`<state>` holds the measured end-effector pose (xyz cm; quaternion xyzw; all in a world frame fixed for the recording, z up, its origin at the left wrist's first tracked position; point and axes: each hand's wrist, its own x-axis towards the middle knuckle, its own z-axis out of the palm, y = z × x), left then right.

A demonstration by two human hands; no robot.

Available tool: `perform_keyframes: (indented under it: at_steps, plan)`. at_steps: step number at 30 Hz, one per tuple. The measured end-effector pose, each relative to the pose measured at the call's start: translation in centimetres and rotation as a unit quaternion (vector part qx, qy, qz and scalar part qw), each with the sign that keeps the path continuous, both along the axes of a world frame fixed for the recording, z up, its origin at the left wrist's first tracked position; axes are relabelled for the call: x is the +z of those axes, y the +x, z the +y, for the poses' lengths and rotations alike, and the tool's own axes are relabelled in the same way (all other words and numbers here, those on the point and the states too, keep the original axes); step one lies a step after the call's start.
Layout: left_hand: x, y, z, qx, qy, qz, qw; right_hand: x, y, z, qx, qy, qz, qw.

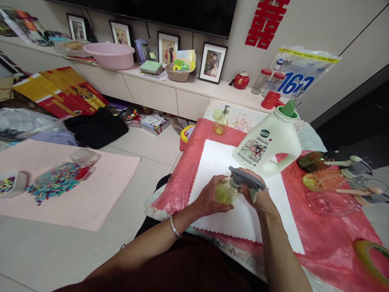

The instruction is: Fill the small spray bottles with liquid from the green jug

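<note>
A small clear spray bottle [225, 191] with yellow-green liquid rests over a white mat [212, 162] on the table. My left hand [208, 199] wraps around the bottle's body. My right hand [261, 198] grips its grey trigger head [246, 181], which lies sideways. Just behind my hands stands a big white detergent jug [267, 142] with a green spout, tilted slightly. A second small spray bottle [221, 123] stands at the table's far edge.
Several empty spray bottles and trigger heads [334, 178] lie at the right on the red table cover [319, 231]. A green tape roll [369, 253] sits at the near right. Left, on the floor, a pink mat [91, 194] holds coloured beads [56, 182].
</note>
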<state>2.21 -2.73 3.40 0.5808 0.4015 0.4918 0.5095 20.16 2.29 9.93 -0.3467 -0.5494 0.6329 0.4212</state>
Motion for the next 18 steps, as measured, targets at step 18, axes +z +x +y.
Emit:
perform_keyframes:
  at_steps: [18]
  plan:
    - [-0.2,0.1,0.1,-0.003,-0.001,-0.007,1.000,2.8,-0.1,-1.2,0.017,0.060,-0.067,0.996]
